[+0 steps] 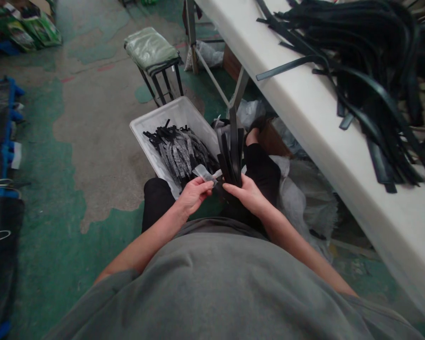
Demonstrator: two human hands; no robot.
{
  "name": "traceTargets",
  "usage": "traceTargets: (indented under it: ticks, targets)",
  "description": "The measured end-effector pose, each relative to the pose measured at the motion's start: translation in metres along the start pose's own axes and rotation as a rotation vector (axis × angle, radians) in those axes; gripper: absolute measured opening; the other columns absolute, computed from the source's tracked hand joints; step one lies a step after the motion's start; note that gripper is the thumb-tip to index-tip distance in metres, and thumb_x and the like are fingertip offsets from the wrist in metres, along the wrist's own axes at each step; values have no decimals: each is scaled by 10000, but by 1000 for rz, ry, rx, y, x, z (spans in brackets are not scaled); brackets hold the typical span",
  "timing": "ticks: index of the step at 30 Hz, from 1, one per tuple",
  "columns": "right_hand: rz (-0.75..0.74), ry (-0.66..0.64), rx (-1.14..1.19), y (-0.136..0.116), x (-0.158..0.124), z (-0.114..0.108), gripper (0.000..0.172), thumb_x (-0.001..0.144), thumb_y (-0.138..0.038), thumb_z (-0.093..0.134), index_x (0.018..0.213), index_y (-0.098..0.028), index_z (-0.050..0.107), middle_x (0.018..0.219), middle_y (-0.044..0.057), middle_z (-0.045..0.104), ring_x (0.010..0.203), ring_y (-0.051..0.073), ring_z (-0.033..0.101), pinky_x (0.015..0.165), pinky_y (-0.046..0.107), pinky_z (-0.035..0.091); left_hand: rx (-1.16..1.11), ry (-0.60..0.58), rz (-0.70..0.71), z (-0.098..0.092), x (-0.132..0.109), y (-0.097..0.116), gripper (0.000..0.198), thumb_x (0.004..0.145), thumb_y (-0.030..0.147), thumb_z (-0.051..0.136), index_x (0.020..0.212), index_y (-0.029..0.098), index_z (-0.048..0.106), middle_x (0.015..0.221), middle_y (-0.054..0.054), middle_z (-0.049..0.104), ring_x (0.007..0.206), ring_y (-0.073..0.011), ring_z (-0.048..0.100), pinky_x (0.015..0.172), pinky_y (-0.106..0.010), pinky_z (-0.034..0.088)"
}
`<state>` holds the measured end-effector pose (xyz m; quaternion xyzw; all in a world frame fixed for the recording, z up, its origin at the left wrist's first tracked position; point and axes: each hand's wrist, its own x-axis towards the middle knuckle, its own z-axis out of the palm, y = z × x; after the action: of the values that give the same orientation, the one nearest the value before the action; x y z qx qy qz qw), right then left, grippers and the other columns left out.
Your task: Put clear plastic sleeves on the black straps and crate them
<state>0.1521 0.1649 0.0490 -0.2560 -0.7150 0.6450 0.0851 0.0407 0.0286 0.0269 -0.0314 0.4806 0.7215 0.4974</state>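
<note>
Dim, flat light; shadows soft, darkest under table (pixel 304 99). White tabletop brightest; sheen on blk strips (pixel 371 52) & stool cover (pixel 150 47). Wide-angle stretch twd edges, corners dark & blurry; fine detail in tub (pixel 193 112) a bit soft.

Black strips (pixel 230 153) in right hand (pixel 248 192), translucent film (pixel 203 173) in left hand (pixel 194 194), white bin (pixel 184 112) just beyond.

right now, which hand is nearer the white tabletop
Right: the right hand is left of the white tabletop, not touching it; the left hand is farther left.
</note>
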Motion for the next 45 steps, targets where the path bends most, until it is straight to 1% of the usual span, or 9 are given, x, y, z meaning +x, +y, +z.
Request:
traceTargets:
  ticks: [9,17,20,24,29,31,34,40,45]
  targets:
    - [-117,9,-75,6,-8,1,316,759,-298,655,1037,-148,663,929,46,701,851,205,641,781,321,511,64,-98,-22,3,-2,-2,299,554,211,845,804,138,699,731,0,651,554,-51,486,552,-202,399]
    - [10,-194,-105,-6,-14,-7,222,705,-223,605,872,-139,725,787,20,720,739,203,657,696,294,509,31,-248,-11,-2,-2,9,428,557,193,854,942,171,667,864,-25,691,753,-140,640,703,-250,508]
    - [72,-215,-146,-4,-26,-15,223,697,-209,594,852,-133,735,808,35,740,778,232,675,723,308,518,-150,-99,70,-15,19,41,323,713,326,762,972,165,657,906,-49,709,814,-161,667,758,-279,527]
    - [155,-250,-202,9,-41,-21,245,698,-254,588,839,-130,744,827,56,751,818,282,686,742,340,523,-299,161,263,-41,54,114,272,905,378,539,906,126,642,835,-67,708,780,-139,674,771,-270,527]
    - [147,-292,-222,28,-42,-18,225,680,-244,565,792,-161,741,781,44,742,779,282,676,714,339,511,-315,361,560,-62,62,179,158,931,269,501,982,172,615,673,24,638,578,-66,599,649,-195,481]
    - [151,-269,-197,28,-36,-16,194,666,-264,581,751,-167,726,743,44,725,745,269,663,694,335,506,-209,338,667,-63,55,174,183,879,270,586,1052,210,604,671,48,625,562,-62,578,629,-188,465]
    - [213,-195,-46,12,-26,-14,282,662,-346,637,852,-154,719,708,39,691,667,226,636,633,317,498,98,249,682,-61,42,136,321,812,352,668,1094,209,616,703,33,635,587,-79,571,640,-201,463]
    - [179,-68,342,-28,-4,-13,618,665,-342,728,1228,-122,601,655,-16,616,552,121,534,513,233,413,658,43,493,-47,13,42,239,825,308,635,1031,210,703,738,7,647,677,-118,568,738,-228,453]
    - [130,-130,526,-29,-5,-16,591,683,-357,741,1220,-147,613,648,-32,582,516,94,491,486,218,376,781,-26,365,-42,6,16,226,835,255,587,1015,210,715,694,14,625,654,-130,547,714,-229,438]
